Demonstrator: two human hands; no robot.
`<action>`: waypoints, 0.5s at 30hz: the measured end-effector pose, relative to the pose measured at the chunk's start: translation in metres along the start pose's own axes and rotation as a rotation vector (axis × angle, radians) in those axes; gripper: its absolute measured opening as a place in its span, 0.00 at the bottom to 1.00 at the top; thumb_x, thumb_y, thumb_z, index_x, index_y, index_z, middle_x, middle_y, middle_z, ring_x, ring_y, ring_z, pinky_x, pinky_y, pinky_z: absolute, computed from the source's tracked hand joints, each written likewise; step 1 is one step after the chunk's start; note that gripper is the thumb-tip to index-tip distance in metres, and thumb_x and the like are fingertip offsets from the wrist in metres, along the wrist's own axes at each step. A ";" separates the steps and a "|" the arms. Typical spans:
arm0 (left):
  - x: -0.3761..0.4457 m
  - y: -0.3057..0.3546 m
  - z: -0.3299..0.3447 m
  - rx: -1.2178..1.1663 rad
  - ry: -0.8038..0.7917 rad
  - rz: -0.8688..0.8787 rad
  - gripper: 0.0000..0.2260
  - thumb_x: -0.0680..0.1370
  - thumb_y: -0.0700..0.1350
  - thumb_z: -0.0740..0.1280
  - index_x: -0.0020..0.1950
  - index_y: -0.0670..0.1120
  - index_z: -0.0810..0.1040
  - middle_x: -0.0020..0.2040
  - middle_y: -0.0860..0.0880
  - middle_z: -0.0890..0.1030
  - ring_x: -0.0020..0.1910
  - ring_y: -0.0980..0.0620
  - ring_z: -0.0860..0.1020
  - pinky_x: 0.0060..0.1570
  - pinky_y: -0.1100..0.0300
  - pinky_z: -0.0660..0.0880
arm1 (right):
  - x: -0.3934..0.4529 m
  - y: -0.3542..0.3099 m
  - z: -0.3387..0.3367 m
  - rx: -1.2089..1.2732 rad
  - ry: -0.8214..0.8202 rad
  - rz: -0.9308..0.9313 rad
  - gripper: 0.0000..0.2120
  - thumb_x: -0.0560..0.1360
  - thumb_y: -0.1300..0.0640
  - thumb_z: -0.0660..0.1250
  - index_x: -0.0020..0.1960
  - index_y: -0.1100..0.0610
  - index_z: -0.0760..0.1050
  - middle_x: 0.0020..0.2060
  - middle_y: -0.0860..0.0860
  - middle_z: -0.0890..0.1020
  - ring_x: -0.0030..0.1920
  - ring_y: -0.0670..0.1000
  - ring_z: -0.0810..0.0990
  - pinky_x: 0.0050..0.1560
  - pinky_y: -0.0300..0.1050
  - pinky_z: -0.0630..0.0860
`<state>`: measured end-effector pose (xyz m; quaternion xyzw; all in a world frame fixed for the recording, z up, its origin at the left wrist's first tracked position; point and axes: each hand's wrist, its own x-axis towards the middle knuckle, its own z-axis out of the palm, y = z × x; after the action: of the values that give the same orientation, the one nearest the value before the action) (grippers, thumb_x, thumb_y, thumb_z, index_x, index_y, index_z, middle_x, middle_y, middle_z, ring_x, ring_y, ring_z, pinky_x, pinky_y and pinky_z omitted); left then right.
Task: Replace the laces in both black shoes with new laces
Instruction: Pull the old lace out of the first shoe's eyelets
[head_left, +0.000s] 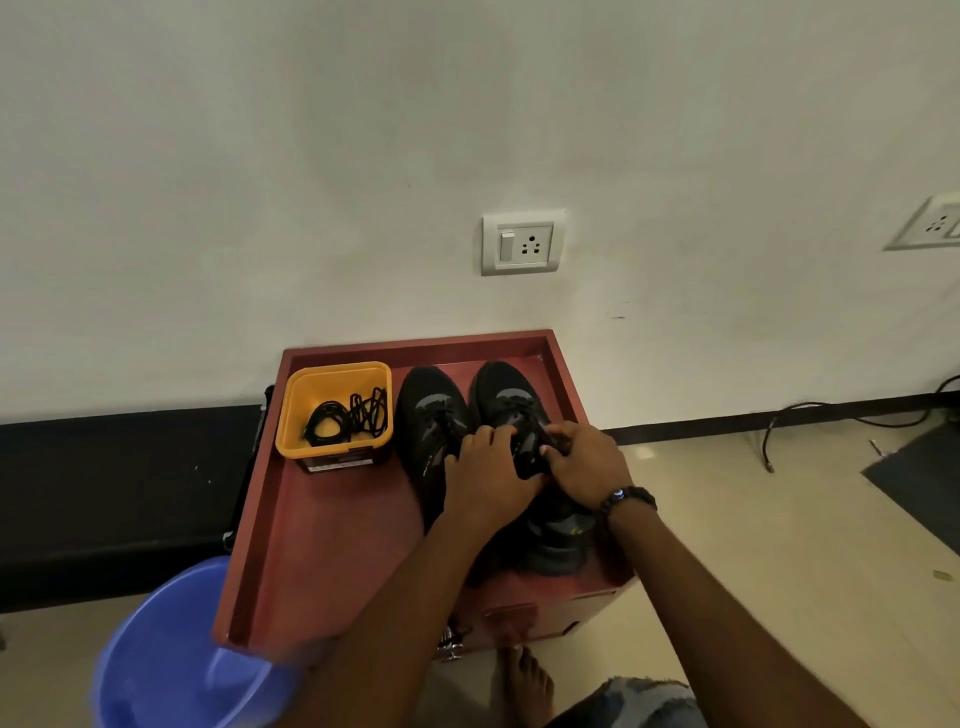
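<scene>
Two black shoes stand side by side on a red tray (322, 519), toes toward the wall. The left shoe (428, 415) is laced and untouched. Over the lace area of the right shoe (506, 397) both hands meet. My left hand (488, 478) has its fingers curled on the laces near the tongue. My right hand (584, 465), with a dark bead bracelet on the wrist, pinches the lace from the right side. A yellow tub (304, 410) at the tray's back left holds coiled black laces (345, 415).
A blue plastic bucket (156, 660) stands on the floor at the tray's front left. A bare foot (527, 680) shows below the tray. A wall socket (522, 241) is above the shoes. Cables (831, 410) trail along the floor at the right.
</scene>
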<state>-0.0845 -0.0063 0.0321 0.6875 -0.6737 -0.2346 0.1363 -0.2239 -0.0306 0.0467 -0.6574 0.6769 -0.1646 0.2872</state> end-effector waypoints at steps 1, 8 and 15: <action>-0.002 -0.003 0.000 0.008 0.013 -0.011 0.28 0.75 0.58 0.67 0.73 0.51 0.66 0.68 0.49 0.69 0.69 0.46 0.67 0.66 0.46 0.65 | -0.003 0.002 0.004 0.015 0.006 -0.010 0.13 0.76 0.53 0.70 0.61 0.50 0.80 0.54 0.49 0.84 0.55 0.51 0.81 0.57 0.44 0.76; -0.020 -0.041 -0.015 0.017 0.021 -0.001 0.24 0.75 0.52 0.68 0.70 0.58 0.68 0.62 0.50 0.72 0.64 0.47 0.70 0.61 0.46 0.69 | -0.021 0.000 0.022 0.233 -0.125 -0.060 0.12 0.73 0.52 0.74 0.54 0.50 0.76 0.43 0.41 0.77 0.44 0.40 0.75 0.40 0.32 0.70; -0.015 -0.034 -0.018 -0.074 0.027 -0.051 0.21 0.76 0.53 0.68 0.69 0.62 0.71 0.59 0.51 0.72 0.60 0.48 0.74 0.62 0.45 0.68 | -0.013 -0.003 0.026 0.429 -0.101 -0.022 0.04 0.75 0.52 0.73 0.47 0.51 0.80 0.33 0.47 0.80 0.38 0.45 0.79 0.45 0.42 0.78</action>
<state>-0.0458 0.0085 0.0323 0.7022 -0.6447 -0.2534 0.1646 -0.2057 -0.0138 0.0303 -0.5960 0.6038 -0.2750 0.4523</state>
